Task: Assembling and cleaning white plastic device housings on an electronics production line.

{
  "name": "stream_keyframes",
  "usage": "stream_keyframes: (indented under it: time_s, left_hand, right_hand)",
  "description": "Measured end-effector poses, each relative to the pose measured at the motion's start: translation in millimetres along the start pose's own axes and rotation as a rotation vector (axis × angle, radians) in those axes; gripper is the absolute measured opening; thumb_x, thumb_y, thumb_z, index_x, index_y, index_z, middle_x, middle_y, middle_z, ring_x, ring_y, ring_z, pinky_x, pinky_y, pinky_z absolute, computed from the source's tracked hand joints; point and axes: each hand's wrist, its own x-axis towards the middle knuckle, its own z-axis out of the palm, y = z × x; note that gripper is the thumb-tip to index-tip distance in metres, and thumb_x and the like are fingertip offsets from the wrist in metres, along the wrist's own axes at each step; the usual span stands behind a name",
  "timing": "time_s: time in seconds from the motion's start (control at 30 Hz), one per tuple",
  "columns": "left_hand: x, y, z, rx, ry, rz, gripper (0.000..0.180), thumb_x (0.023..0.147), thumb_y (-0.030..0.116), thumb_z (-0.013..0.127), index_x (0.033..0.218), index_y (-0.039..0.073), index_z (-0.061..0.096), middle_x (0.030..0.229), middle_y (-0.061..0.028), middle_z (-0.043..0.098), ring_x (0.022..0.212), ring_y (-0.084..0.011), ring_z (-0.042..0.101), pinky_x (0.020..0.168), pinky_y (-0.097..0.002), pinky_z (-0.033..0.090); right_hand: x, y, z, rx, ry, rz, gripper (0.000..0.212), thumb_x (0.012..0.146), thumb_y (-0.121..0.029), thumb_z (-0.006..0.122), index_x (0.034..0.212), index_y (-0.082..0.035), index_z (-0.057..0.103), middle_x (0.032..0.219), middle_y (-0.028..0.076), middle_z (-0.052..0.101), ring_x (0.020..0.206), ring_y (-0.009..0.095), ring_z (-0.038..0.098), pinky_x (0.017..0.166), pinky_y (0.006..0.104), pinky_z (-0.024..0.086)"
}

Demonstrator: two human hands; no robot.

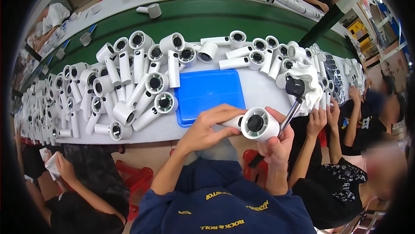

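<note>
Over the near edge of the table, a white handheld fan [262, 124] lies between my two hands, its round head with a dark centre facing up. My left hand [207, 126] is closed around its short handle. The fingers of my right hand [276, 141] wrap the side of the fan head. That same hand also holds a mallet [295, 88] with a black head, a shiny metal shaft and a dark grip pointing down. Behind the mallet head sits a crumpled white cloth [310, 85]. Several more white fans [166, 102] are heaped left of my hands.
A blue plastic tray [210, 91] is on the white table just beyond my left hand. Further fans [259, 57] line the far side, before a green conveyor belt [190, 15]. A co-worker's hands [317, 121] are close on my right; another person [65, 169] sits left. Red stools [134, 178] stand below.
</note>
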Motion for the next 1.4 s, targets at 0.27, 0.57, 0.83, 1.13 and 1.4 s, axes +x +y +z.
stream_keyframes:
  time_s: [0.27, 0.57, 0.83, 1.13, 1.4]
  left_hand:
    - [-51, 0, -19, -0.177, -0.14, 0.052, 0.047, 0.093, 0.004, 0.066, 0.14, 0.002, 0.06, 0.138, -0.0179, 0.064, 0.125, -0.0295, 0.061, 0.107, -0.0378, 0.046]
    - [-163, 8, -17, -0.72, -0.033, -0.451, 0.068, 0.088, -0.002, 0.074, 0.15, -0.004, 0.045, 0.131, -0.0099, 0.064, 0.117, -0.0138, 0.059, 0.1, -0.0311, 0.051]
    - [-266, 77, -180, 0.135, 1.28, -0.219, 0.054, 0.09, -0.004, 0.07, 0.142, -0.006, 0.054, 0.119, -0.0084, 0.069, 0.099, -0.0136, 0.068, 0.087, -0.0276, 0.055]
    - [-322, 40, -290, 0.777, 1.273, -0.598, 0.036, 0.089, 0.006, 0.07, 0.124, 0.001, 0.071, 0.11, -0.0157, 0.076, 0.098, -0.0206, 0.073, 0.087, -0.0332, 0.055]
    - [-330, -2, -274, 1.531, 1.066, -0.489, 0.043, 0.097, 0.016, 0.065, 0.137, -0.001, 0.06, 0.122, -0.026, 0.061, 0.115, -0.0411, 0.054, 0.104, -0.0468, 0.041]
  right_hand:
    - [-14, 19, -16, 0.085, 0.047, 0.068, 0.071, 0.087, -0.034, 0.082, 0.134, 0.009, 0.05, 0.086, 0.014, 0.067, 0.042, 0.004, 0.044, 0.033, 0.0198, 0.028]
    - [-12, 81, -37, 0.322, -0.323, 0.248, 0.028, 0.105, -0.02, 0.059, 0.116, 0.002, 0.047, 0.053, -0.005, 0.027, 0.035, 0.003, 0.021, 0.031, 0.0238, 0.014]
    - [15, 82, -49, 0.369, -0.345, 0.257, 0.013, 0.109, -0.013, 0.048, 0.103, -0.001, 0.045, 0.051, -0.007, 0.022, 0.035, 0.003, 0.016, 0.031, 0.0231, 0.012]
    - [12, 71, -60, 0.327, -0.295, 0.234, 0.012, 0.108, -0.011, 0.046, 0.101, -0.002, 0.045, 0.05, -0.007, 0.022, 0.035, 0.003, 0.016, 0.031, 0.023, 0.013]
    - [10, 75, -51, 0.171, -0.087, 0.461, 0.011, 0.097, -0.012, 0.065, 0.097, -0.005, 0.057, 0.054, -0.006, 0.034, 0.037, 0.005, 0.029, 0.035, 0.0227, 0.02]
